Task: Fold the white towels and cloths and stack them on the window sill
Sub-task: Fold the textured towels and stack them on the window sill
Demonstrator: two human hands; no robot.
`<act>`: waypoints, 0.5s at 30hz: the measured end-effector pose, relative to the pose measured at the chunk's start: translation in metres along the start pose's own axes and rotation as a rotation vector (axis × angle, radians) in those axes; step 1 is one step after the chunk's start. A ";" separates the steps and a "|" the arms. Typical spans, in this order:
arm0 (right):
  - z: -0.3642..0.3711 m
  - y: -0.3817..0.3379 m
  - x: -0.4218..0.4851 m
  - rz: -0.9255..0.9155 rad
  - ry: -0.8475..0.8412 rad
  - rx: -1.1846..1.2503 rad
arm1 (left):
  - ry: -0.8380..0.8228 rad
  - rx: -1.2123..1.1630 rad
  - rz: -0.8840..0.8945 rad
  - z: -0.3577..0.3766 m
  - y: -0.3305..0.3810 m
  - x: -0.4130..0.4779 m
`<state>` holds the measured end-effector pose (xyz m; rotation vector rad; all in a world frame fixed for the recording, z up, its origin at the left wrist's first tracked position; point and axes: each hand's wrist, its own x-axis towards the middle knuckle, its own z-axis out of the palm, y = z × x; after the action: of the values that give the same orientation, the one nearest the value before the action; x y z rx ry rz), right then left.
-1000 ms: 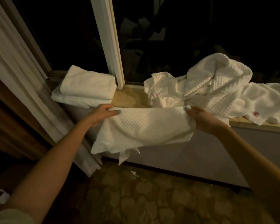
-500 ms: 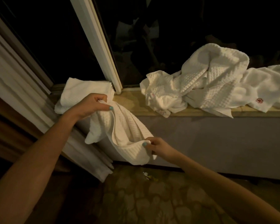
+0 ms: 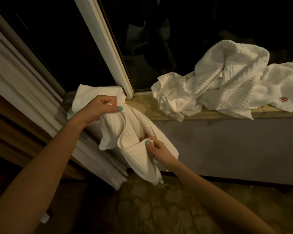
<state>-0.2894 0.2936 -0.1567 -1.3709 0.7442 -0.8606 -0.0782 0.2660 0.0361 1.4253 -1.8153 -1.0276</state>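
Note:
A white waffle-weave cloth hangs in the air below the window sill, draped in loose folds. My left hand grips its upper end in a fist, just in front of a stack of folded white towels at the sill's left end. Lower down, my right hand pinches an edge of the same cloth between thumb and fingers. A heap of unfolded white waffle cloths lies on the sill to the right, with a smoother towel bearing a red flower mark beside it.
Dark window glass and a white frame post rise behind the sill. Pale curtains hang at the left, down to the floor. A grey wall panel runs under the sill, and patterned carpet covers the floor.
The cloth, held stretched wide a second ago, now hangs bunched from my raised left hand. My right hand dropped low and leftward, taking a lower edge. The view shifted left.

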 end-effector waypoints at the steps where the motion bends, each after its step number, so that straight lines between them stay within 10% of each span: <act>1: 0.001 0.003 0.000 -0.005 0.044 0.015 | 0.012 -0.002 -0.003 -0.001 0.000 -0.001; 9: -0.018 0.003 0.005 -0.001 0.391 0.101 | 0.120 -0.012 -0.006 0.001 -0.003 0.004; 15: -0.045 -0.006 0.025 -0.029 0.179 -0.066 | 0.090 -0.039 0.057 0.013 0.011 0.010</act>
<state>-0.3155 0.2491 -0.1530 -1.3781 0.8991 -0.9982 -0.0971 0.2602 0.0385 1.3672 -1.7517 -0.9499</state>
